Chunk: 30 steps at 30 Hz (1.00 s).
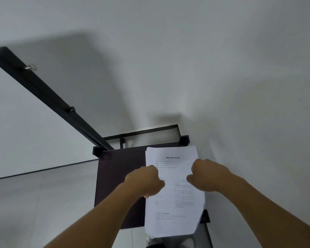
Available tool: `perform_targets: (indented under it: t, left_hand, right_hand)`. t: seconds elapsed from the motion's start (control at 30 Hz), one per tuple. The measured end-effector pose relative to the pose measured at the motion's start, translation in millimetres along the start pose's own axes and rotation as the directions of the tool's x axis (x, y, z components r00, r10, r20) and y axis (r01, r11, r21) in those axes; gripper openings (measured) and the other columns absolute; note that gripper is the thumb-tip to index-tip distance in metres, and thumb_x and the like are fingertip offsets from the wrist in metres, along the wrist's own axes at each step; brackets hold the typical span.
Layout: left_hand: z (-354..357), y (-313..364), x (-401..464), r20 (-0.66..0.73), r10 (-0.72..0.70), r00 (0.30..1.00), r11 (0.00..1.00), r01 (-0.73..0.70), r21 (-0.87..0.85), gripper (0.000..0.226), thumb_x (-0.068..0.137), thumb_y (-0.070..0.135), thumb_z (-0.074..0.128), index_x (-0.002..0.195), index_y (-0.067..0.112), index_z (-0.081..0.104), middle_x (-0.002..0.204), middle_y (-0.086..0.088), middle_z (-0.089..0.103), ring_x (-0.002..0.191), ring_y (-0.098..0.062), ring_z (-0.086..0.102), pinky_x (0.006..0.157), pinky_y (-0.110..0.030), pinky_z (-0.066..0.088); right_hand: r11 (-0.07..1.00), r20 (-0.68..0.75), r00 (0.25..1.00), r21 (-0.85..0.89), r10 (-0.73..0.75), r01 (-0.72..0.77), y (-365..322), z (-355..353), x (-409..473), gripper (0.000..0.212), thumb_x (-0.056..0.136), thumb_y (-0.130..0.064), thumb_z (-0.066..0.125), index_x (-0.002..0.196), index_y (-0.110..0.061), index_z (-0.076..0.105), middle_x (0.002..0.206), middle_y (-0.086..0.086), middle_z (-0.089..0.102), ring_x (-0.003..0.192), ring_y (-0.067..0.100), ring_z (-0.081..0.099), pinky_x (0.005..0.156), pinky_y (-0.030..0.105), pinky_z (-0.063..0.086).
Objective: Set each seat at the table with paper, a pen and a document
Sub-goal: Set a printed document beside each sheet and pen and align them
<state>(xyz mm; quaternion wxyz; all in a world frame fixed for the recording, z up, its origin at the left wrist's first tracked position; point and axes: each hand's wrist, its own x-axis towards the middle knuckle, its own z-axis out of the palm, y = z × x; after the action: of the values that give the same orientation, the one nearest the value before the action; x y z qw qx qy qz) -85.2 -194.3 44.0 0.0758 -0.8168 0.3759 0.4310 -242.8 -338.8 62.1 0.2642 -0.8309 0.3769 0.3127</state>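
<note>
Both hands grip the papers (174,203).
My left hand (145,181) and right hand (206,174) pinch the stack over the bench (118,185); loose sheets could slide out.

white printed document (174,194), dark brown shelf (120,176), black frame (43,90)

Papers over a dark stand

We see both hands, left (145,181) and right (207,174), gripping printed papers (174,208) above the stand (118,176).

Stack of documents (174,208) on small table's (118,185) right side, wall (222,68) behind, floor (34,203) left
</note>
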Motion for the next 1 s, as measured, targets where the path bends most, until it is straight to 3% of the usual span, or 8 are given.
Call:
perform_targets:
  t: [0.27, 0.37, 0.5, 0.67, 0.7, 0.73, 0.83, 1.0]
  left_hand:
    - [32, -21, 41, -0.089, -0.183, 0.979, 0.907, 0.133, -0.398, 0.034, 0.092, 0.030, 0.062, 0.101, -0.002, 0.063, 0.104, -0.022, 0.073, 0.060, -0.011, 0.050, 0.049, -0.025, 0.040]
    - [42, -25, 44, -0.135, -0.249, 0.959, 0.833, 0.141, -0.534, 0.051, 0.086, 0.034, 0.065, 0.125, 0.001, 0.060, 0.118, -0.018, 0.064, 0.079, -0.014, 0.064, 0.063, -0.030, 0.059]
    - [47, -26, 46, -0.132, -0.350, 0.927, 0.719, 0.176, -0.672, 0.056, 0.096, 0.023, 0.069, 0.145, 0.011, 0.045, 0.128, -0.002, 0.043, 0.105, -0.024, 0.065, 0.071, -0.031, 0.054]
    - [52, -27, 59, -0.076, -0.427, 0.901, 0.584, 0.211, -0.784, 0.027, 0.090, 0.018, 0.068, 0.109, 0.007, 0.051, 0.103, -0.009, 0.065, 0.071, -0.014, 0.058, 0.042, -0.021, 0.043]
    - [52, -25, 59, -0.065, -0.433, 0.899, 0.567, 0.215, -0.795, 0.024, 0.091, 0.016, 0.068, 0.103, 0.005, 0.050, 0.096, -0.006, 0.065, 0.067, -0.014, 0.058, 0.038, -0.017, 0.040]
    - [54, -25, 60, -0.053, -0.429, 0.902, 0.552, 0.215, -0.805, 0.023, 0.090, 0.016, 0.068, 0.101, 0.001, 0.053, 0.094, -0.003, 0.069, 0.068, -0.016, 0.063, 0.040, -0.017, 0.043]
    - [58, -21, 57, 0.030, -0.387, 0.922, 0.506, 0.240, -0.829, 0.021, 0.090, 0.015, 0.067, 0.108, 0.005, 0.070, 0.101, -0.003, 0.079, 0.085, -0.024, 0.079, 0.068, -0.038, 0.070]
    - [73, -18, 62, -0.005, -0.355, 0.935, 0.638, 0.238, -0.732, 0.042, 0.080, 0.033, 0.058, 0.119, 0.021, 0.067, 0.117, 0.000, 0.071, 0.108, -0.028, 0.069, 0.089, -0.051, 0.066]
  right_hand:
    - [0.959, -0.011, 0.991, 0.253, 0.137, -0.130, 31, 26, 34, 0.038, 0.099, -0.033, 0.059, 0.069, -0.018, 0.042, 0.068, -0.003, 0.052, 0.059, 0.013, 0.048, 0.053, 0.027, 0.035]
    - [0.931, -0.030, 0.980, 0.319, 0.195, -0.176, 38, 35, 44, 0.033, 0.098, -0.031, 0.059, 0.072, -0.016, 0.045, 0.069, -0.002, 0.054, 0.060, 0.014, 0.050, 0.052, 0.026, 0.034]
    - [0.891, -0.047, 0.958, 0.382, 0.284, -0.246, 36, 44, 56, 0.048, 0.098, -0.039, 0.063, 0.127, -0.006, 0.043, 0.121, 0.012, 0.056, 0.107, 0.030, 0.064, 0.080, 0.035, 0.052]
    - [0.688, 0.135, 0.904, 0.605, 0.406, -0.400, 27, 54, 71, 0.046, 0.103, -0.024, 0.060, 0.112, -0.015, 0.017, 0.091, 0.003, 0.045, 0.077, 0.015, 0.047, 0.062, 0.028, 0.039]
    - [0.657, 0.179, 0.897, 0.625, 0.404, -0.421, 24, 54, 67, 0.040, 0.105, -0.018, 0.057, 0.124, 0.005, 0.031, 0.085, 0.000, 0.040, 0.073, 0.012, 0.040, 0.060, 0.027, 0.034]
    - [0.665, 0.172, 0.899, 0.620, 0.402, -0.416, 26, 58, 70, 0.064, 0.105, -0.014, 0.054, 0.145, 0.018, 0.017, 0.085, -0.001, 0.039, 0.074, 0.013, 0.037, 0.061, 0.027, 0.033]
    - [0.707, 0.149, 0.921, 0.600, 0.360, -0.374, 22, 66, 66, 0.042, 0.103, -0.005, 0.047, 0.144, 0.003, 0.044, 0.102, -0.004, 0.057, 0.083, 0.014, 0.045, 0.072, 0.029, 0.038]
    - [0.652, 0.031, 0.923, 0.699, 0.384, -0.294, 14, 75, 64, 0.018, 0.096, -0.009, 0.056, 0.108, -0.015, 0.045, 0.085, 0.003, 0.050, 0.067, 0.015, 0.048, 0.057, 0.030, 0.043]
